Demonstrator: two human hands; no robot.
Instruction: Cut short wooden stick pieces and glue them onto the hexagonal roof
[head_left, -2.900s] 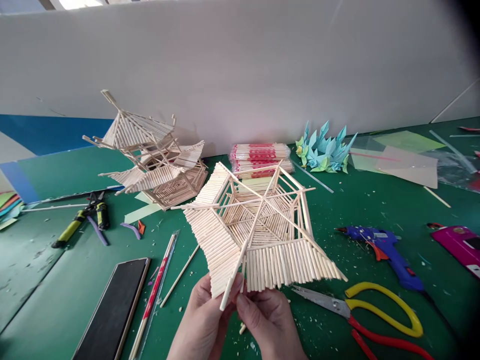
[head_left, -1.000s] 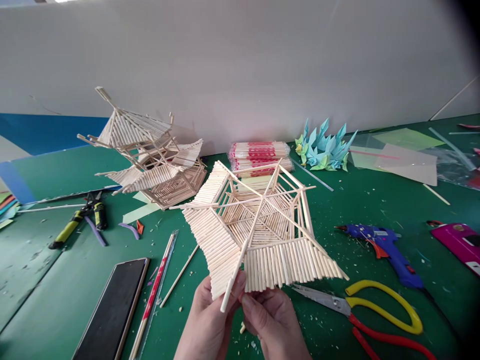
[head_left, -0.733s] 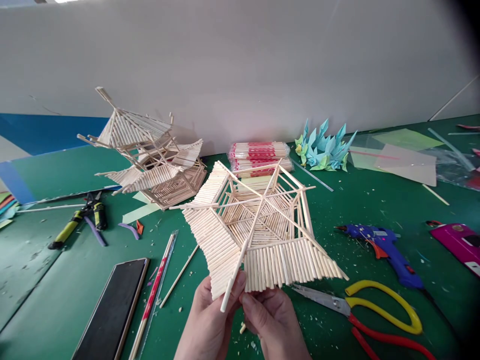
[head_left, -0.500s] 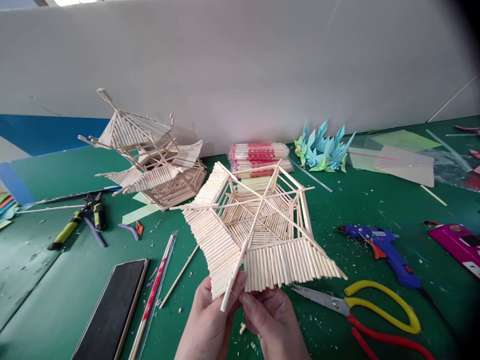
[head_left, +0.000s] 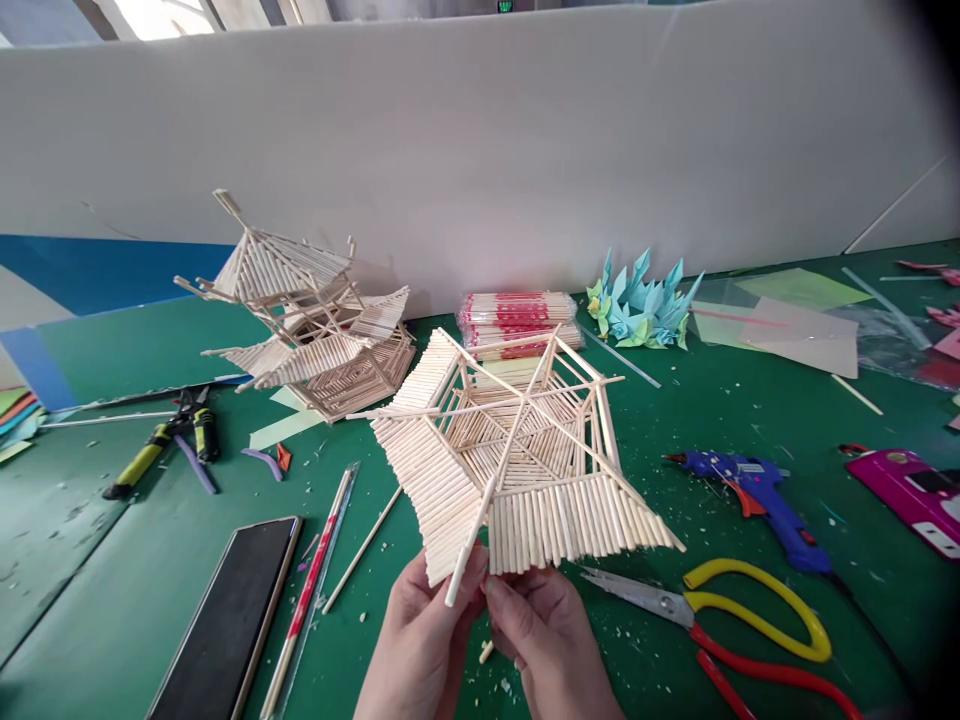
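Green table point(head_left: 112, 560) is filling the frame; at bottom centre, left hand point(head_left: 420, 640) and right hand point(head_left: 547, 640) are together pinching the stick roof point(head_left: 517, 460).

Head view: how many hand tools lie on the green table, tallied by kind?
Scissors, yellow and red handles: 1
Glue gun, blue: 1
Cutters, yellow and black handles: 1
Total: 3

- Stick roof frame point(head_left: 517, 455): pale natural wood; parallel-stick panels
- Table point(head_left: 112, 600): green, flecked white
- Glue gun point(head_left: 757, 495): blue, orange trigger
- Scissors point(head_left: 757, 625): yellow and red handles
- Chopstick packs point(head_left: 517, 315): white, red print
- Paper cranes point(head_left: 641, 305): light blue, yellow-green
- Pliers point(head_left: 161, 445): yellow-black
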